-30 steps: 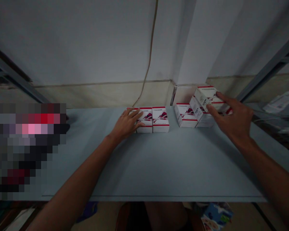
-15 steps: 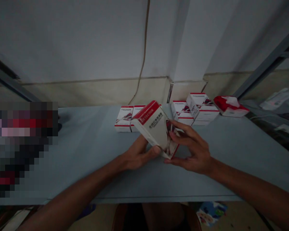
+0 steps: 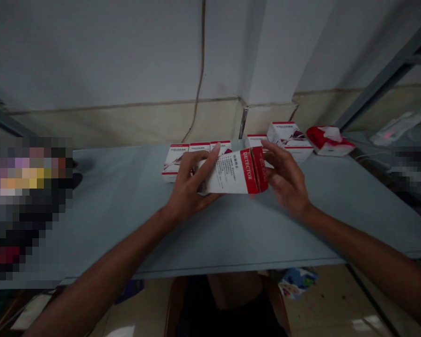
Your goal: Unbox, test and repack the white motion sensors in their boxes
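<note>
I hold a white and red box (image 3: 233, 172) marked DETECTOR above the grey table (image 3: 126, 224), lying on its side with its red end to the right. My left hand (image 3: 189, 185) grips its left end, fingers wrapped over the front. My right hand (image 3: 284, 178) clasps the red right end. Behind it a row of like boxes (image 3: 177, 157) stands along the table's back edge, and further boxes (image 3: 287, 135) sit to the right.
A crumpled red and white pack (image 3: 328, 140) lies at the back right. A cable (image 3: 198, 70) runs down the wall. A metal shelf strut (image 3: 382, 79) slants at the right. A blurred-out patch covers the left side. A coloured packet (image 3: 296, 283) lies on the floor below.
Earlier my right hand took a box from the right stack while my left rested on the row. Both hands then brought it to the middle and turned it onto its side.
</note>
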`<act>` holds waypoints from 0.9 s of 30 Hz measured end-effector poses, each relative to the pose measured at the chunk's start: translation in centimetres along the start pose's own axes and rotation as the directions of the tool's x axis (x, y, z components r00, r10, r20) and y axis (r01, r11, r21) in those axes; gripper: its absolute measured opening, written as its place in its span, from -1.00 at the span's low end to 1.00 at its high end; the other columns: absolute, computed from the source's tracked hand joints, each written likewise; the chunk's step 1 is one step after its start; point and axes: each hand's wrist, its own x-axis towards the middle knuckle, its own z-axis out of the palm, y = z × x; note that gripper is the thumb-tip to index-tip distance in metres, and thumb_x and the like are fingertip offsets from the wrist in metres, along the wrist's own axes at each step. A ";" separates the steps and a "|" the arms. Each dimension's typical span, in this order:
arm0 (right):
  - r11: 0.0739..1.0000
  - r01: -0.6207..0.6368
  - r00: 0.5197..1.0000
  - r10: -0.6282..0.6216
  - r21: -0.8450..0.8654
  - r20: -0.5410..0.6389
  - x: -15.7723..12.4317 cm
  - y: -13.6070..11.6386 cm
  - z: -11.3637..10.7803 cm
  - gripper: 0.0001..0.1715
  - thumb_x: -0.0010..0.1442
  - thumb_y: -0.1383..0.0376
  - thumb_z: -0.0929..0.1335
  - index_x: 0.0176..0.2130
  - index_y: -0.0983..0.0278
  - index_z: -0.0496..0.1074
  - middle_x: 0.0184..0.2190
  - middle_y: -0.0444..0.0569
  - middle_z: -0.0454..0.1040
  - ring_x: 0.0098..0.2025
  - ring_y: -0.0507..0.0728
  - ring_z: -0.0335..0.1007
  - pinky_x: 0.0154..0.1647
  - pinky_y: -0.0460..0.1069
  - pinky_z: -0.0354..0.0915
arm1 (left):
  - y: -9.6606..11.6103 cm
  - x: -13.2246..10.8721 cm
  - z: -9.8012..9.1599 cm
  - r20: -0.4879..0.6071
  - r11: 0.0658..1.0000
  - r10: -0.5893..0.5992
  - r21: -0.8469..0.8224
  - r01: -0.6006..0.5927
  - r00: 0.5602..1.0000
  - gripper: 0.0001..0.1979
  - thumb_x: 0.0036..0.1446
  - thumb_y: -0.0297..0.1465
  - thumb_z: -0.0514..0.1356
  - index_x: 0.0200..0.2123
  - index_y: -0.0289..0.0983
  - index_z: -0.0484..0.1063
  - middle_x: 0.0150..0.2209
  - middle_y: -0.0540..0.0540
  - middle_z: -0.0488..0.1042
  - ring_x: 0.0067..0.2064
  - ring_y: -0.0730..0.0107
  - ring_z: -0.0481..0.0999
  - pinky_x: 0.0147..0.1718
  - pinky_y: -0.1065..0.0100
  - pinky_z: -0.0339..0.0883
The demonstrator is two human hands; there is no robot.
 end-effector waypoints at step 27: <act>0.997 0.073 0.994 -0.074 0.012 0.082 1.0 0.2 -1.3 -0.50 0.39 0.18 0.43 0.28 0.00 0.43 0.14 0.03 0.59 0.02 0.17 0.65 -0.10 0.05 0.65 | -0.3 -0.2 -0.2 -0.077 0.987 0.070 0.151 -0.058 0.995 -0.11 0.19 -0.34 0.40 0.49 -0.09 0.08 0.16 -0.27 0.38 0.15 0.02 0.41 0.11 0.00 0.44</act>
